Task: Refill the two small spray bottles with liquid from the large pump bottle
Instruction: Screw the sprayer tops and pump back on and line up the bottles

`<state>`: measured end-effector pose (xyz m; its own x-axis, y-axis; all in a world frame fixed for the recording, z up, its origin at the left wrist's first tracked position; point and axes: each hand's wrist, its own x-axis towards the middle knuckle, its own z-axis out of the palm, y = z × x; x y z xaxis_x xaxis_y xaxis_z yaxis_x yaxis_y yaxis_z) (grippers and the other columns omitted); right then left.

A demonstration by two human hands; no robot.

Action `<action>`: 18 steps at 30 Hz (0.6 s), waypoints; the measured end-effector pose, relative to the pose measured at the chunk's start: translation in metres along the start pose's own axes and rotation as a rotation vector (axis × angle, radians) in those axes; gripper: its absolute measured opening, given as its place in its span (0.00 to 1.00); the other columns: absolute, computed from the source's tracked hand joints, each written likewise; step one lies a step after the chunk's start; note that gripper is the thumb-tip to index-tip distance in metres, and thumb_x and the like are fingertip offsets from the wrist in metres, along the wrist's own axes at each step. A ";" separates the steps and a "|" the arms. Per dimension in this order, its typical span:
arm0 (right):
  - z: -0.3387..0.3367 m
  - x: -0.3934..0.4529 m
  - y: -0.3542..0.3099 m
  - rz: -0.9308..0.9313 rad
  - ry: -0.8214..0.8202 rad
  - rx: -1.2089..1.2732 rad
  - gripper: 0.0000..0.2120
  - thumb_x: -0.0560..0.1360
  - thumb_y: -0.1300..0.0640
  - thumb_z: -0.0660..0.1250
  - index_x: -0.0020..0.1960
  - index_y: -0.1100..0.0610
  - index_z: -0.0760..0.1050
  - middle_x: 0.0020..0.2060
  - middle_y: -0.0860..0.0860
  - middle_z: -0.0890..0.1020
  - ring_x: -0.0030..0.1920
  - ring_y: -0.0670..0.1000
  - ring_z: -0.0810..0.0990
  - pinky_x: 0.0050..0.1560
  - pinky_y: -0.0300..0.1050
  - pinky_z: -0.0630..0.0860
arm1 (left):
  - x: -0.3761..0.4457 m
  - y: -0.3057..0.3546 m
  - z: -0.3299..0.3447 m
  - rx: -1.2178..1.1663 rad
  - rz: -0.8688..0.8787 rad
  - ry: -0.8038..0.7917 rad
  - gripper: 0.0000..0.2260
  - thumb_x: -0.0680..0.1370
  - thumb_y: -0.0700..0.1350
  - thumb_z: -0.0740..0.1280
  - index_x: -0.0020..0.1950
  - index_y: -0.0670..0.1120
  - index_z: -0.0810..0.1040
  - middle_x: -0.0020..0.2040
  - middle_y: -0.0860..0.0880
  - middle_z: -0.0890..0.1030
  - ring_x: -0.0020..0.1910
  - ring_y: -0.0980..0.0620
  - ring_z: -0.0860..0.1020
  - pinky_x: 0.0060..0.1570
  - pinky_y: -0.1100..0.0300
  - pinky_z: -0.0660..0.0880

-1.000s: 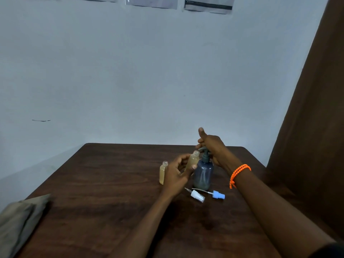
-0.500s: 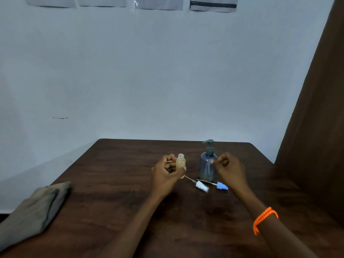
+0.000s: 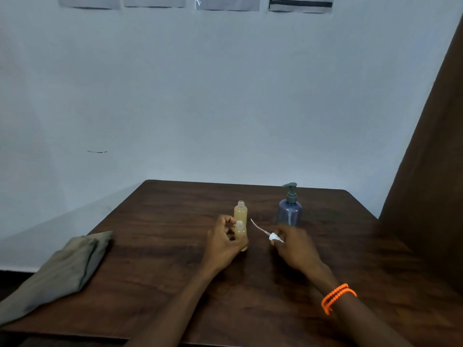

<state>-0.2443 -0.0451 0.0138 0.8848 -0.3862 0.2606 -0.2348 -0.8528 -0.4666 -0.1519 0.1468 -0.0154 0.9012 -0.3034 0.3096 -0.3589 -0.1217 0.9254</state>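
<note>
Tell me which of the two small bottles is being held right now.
The nearer small bottle, gripped by the left hand. The farther small bottle stands free on the table just behind it, untouched.

Both forearms reach forward, hands side by side, a small gap between. Left hand (image 3: 224,242): fingers curled, grip closed round a small bottle (image 3: 241,234), held upright. Right hand (image 3: 294,247): knuckles up, fingertips pinching a white spray cap (image 3: 273,237). Orange bracelet (image 3: 337,296) on right wrist.
</note>
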 end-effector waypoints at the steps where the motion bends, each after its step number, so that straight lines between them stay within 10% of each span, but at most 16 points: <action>1: -0.005 0.000 0.001 -0.010 0.021 0.037 0.04 0.73 0.50 0.71 0.47 0.45 0.79 0.44 0.46 0.85 0.45 0.47 0.82 0.46 0.47 0.80 | 0.001 -0.001 0.000 -0.002 -0.003 0.004 0.19 0.70 0.39 0.80 0.56 0.49 0.77 0.50 0.49 0.86 0.48 0.53 0.86 0.45 0.65 0.82; 18: -0.094 0.020 -0.085 -0.207 -0.007 0.215 0.06 0.68 0.59 0.74 0.43 0.49 0.85 0.39 0.44 0.85 0.41 0.42 0.81 0.39 0.33 0.72 | 0.004 -0.006 0.006 0.074 0.065 0.020 0.17 0.69 0.41 0.80 0.50 0.56 0.78 0.47 0.50 0.87 0.43 0.53 0.86 0.40 0.66 0.80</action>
<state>-0.2450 -0.0137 0.1383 0.9078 -0.2089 0.3635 0.0408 -0.8188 -0.5726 -0.1481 0.1403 -0.0208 0.8799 -0.2939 0.3733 -0.4328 -0.1717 0.8850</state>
